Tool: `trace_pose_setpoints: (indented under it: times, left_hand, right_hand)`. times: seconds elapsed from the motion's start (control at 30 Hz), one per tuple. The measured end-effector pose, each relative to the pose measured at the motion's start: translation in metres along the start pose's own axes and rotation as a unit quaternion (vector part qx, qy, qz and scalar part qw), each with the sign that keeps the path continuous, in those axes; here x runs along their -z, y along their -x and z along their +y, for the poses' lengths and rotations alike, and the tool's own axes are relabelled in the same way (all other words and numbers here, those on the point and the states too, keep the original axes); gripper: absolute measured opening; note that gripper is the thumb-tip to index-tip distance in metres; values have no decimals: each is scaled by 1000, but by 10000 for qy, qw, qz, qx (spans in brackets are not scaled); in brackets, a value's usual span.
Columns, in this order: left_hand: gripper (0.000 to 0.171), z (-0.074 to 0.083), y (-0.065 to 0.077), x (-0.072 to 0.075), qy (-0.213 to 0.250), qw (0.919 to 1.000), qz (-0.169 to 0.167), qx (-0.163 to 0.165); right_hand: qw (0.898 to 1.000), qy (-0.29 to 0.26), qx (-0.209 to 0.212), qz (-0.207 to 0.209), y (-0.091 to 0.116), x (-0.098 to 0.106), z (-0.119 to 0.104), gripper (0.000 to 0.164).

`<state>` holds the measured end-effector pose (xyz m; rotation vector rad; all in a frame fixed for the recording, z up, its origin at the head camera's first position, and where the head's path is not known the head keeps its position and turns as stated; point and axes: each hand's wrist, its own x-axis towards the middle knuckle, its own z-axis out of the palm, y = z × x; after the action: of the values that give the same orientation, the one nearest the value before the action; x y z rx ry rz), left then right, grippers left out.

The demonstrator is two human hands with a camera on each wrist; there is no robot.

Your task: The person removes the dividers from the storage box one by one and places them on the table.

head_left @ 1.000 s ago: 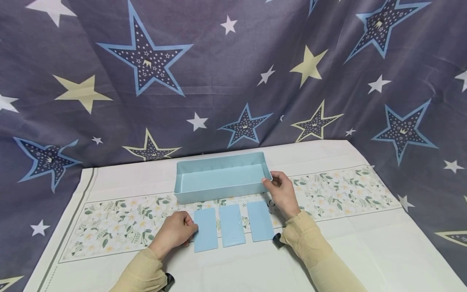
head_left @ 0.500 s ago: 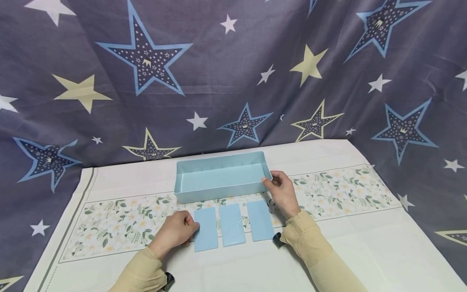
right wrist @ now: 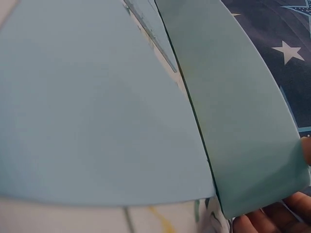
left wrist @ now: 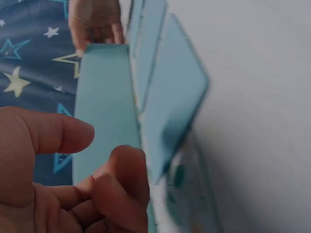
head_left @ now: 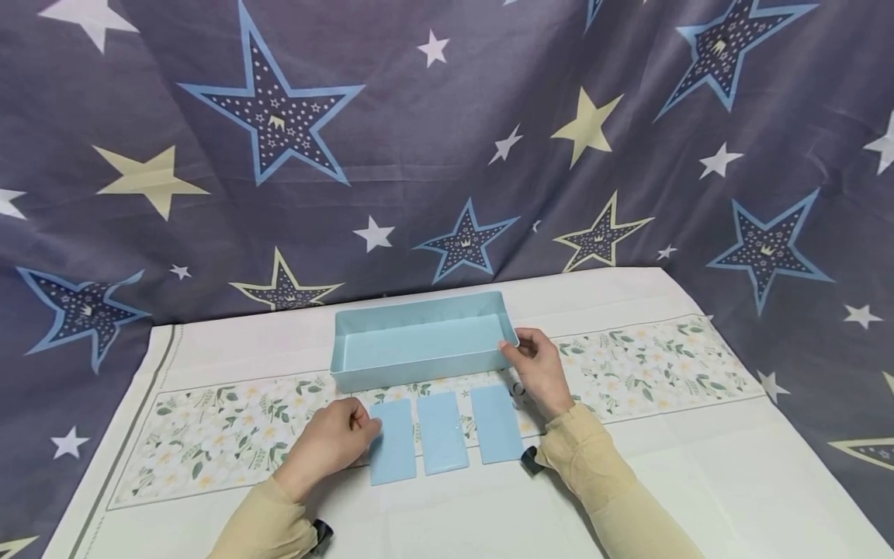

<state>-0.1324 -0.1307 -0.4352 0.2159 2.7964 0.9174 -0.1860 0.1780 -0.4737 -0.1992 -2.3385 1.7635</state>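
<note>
A long, shallow light-blue open box (head_left: 419,373) stands on the table. At its right end, the right hand (head_left: 543,373) grips the wall, thumb over the rim and fingers outside. Three flat light-blue rectangular panels lie in a row before the box: a left panel (head_left: 394,450), a middle panel (head_left: 443,442) and a right panel (head_left: 497,431). The left hand (head_left: 335,435) hovers beside the left panel, its fingertips overlapping that panel's upper left edge. In the left wrist view its thumb (left wrist: 68,133) and bent fingers stand apart with nothing between them.
A white tablecloth (head_left: 433,528) with a floral band (head_left: 223,435) covers the table. Behind the table hangs a dark curtain (head_left: 419,155) with stars. A small dark ring-shaped mark (head_left: 518,388) shows beside the right panel.
My left hand has risen slightly from the left panel's edge. My right hand keeps its grip on the box, and the box and panels stay in place. The head view shifts a little.
</note>
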Motion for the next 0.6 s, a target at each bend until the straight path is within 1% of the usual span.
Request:
trace_pose_setpoints:
  times: [0.1, 0.23, 0.33, 0.4, 0.47, 0.5, 0.6]
  left_hand:
    - [17, 6, 2, 6, -85, 9998, 116, -159]
    - [16, 12, 4, 13, -64, 9993, 127, -351]
    - [16, 14, 5, 17, -65, 9988, 152, -455]
    - [16, 16, 6, 21, -88, 9981, 273, -539]
    - [17, 17, 6, 24, -114, 9971, 453, -598]
    - [18, 18, 6, 25, -107, 9964, 542, -639]
    - [22, 20, 6, 27, -101, 9942, 780, -731]
  right_hand:
    - [9999, 103, 69, 45, -6, -2, 14, 51]
    - [9993, 291, 93, 234, -19, -4, 40, 55]
    - [9988, 368, 15, 326, -26, -5, 50, 56]
    - [9986, 390, 38, 343, -28, -4, 51, 56]
    - [9980, 504, 150, 346, -30, -2, 52, 55]
    - [9984, 424, 274, 255, -25, 2, 43, 53]
    - [9961, 567, 638, 237, -27, 7, 39, 54]
